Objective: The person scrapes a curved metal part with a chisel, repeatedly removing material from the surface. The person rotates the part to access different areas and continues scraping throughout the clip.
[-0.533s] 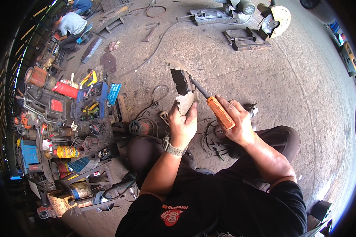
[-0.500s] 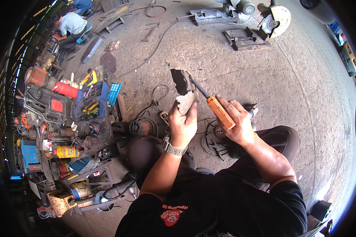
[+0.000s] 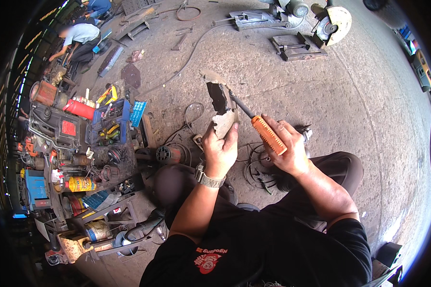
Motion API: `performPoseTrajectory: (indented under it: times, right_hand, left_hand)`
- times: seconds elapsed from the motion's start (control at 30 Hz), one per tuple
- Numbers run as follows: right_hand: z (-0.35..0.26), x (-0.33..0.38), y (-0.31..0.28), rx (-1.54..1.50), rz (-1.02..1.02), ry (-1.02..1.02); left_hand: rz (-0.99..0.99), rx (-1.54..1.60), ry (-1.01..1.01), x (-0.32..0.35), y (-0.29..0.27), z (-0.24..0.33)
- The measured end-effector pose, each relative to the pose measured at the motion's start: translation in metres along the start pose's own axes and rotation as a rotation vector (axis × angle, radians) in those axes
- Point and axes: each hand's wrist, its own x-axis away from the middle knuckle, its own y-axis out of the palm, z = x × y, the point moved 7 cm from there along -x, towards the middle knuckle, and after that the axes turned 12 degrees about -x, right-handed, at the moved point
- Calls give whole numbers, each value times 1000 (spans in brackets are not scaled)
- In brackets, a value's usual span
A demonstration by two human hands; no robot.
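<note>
My left hand [image 3: 220,149] grips a curved, dirty grey housing piece [image 3: 221,106] and holds it upright over the concrete floor. My right hand [image 3: 288,149] is closed around the orange handle of a screwdriver [image 3: 268,135]. The dark shaft runs up and left, and its tip touches the dark inner side of the piece. A metal watch [image 3: 207,178] sits on my left wrist. I am sitting low, with my dark trousers and black shirt filling the lower part of the view.
A blue tool tray [image 3: 109,114], a red cylinder [image 3: 80,109], cans and motors crowd the left side. A small motor [image 3: 170,154] and cables lie by my knee. A cut-off saw [image 3: 331,25] stands at the top right. Another person [image 3: 79,38] crouches far top left.
</note>
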Motion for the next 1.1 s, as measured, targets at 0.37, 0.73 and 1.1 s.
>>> performPoseTrajectory:
  times: [0.37,0.73,1.1]
  right_hand:
    - [64,13,-39,-664,290,767]
    - [86,11,-52,-810,214,869]
    - [92,13,-45,-872,204,952]
  left_hand:
    - [-39,81,-57,-3,-9,-15]
    - [-257,27,10,-14,-27,-4]
    - [-374,35,13,-10,-22,0]
